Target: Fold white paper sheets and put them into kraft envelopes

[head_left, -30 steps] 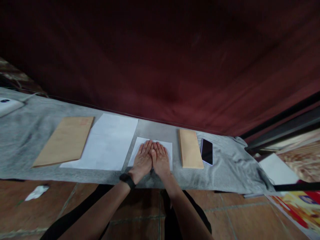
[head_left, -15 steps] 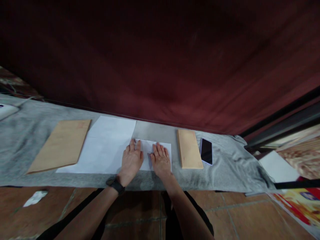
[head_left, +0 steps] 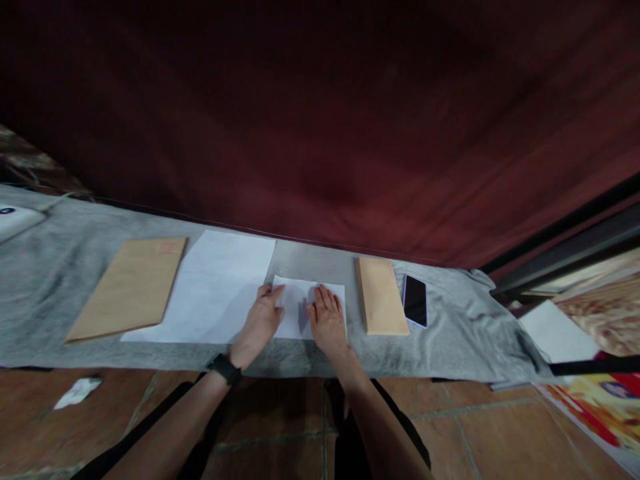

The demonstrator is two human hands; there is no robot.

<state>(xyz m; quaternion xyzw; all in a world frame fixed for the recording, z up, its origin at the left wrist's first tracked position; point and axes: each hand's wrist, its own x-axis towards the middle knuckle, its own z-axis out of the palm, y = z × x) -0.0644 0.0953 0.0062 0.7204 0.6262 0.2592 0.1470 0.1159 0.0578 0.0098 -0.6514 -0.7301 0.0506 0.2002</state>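
A folded sheet of white paper (head_left: 296,312) lies flat on the grey cloth in front of me. My right hand (head_left: 327,321) rests palm down on its right part, fingers stretched out. At the paper's left edge is my left hand (head_left: 261,320), with a dark watch on the wrist; its index finger points onto the sheet, the thumb stands apart, and the other fingers are partly hidden. Left of it, larger white sheets (head_left: 215,287) are spread out, partly covered by a big brown envelope (head_left: 133,283).
To the right lie a stack of small brown envelopes (head_left: 383,297) and a phone (head_left: 415,301). Grey cloth (head_left: 460,327) covers the narrow surface, with a dark red curtain (head_left: 320,133) behind it. A white device (head_left: 17,221) sits at the far left; crumpled tissue (head_left: 77,392) lies on the tiled floor.
My left hand has shifted slightly left and turned, its fingers drawing in at the folded paper's left edge. My right hand stays flat on the paper. The whole view has shifted slightly.
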